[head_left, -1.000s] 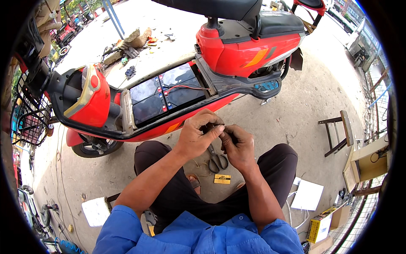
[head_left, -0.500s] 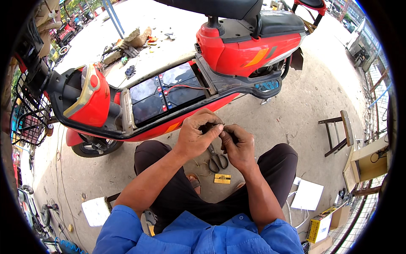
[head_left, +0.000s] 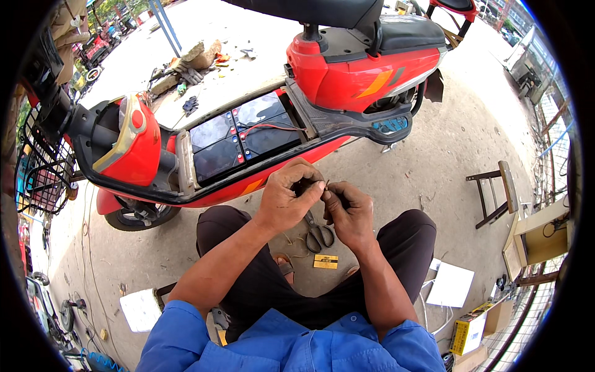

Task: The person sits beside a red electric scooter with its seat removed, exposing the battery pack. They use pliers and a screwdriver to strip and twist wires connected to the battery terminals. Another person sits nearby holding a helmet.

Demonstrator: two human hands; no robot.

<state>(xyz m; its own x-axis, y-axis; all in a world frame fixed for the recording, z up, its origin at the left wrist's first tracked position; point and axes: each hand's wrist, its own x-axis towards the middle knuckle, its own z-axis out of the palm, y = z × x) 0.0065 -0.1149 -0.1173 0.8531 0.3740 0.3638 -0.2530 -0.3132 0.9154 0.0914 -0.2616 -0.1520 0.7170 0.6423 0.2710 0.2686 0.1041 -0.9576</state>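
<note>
Both hands meet in front of me, above the gap between my knees. My left hand is closed, thumb and fingertips pinched together around something small and dark. Close against it, my right hand pinches at the same spot; what it grips is too small to name. Below them on the ground lies a pair of black-handled scissors, blades partly hidden. A small yellow card or packet rests just nearer to me. Beyond my hands stands a red electric scooter, its floor open over several black batteries with a red wire.
On the right are a small wooden stool, a wooden cabinet, a white sheet and a yellow box. A white board lies at left. Stones and gloves sit beyond the scooter.
My fingertips have shifted very slightly where they meet, showing a thin dark tip between them. All else stays in place.
</note>
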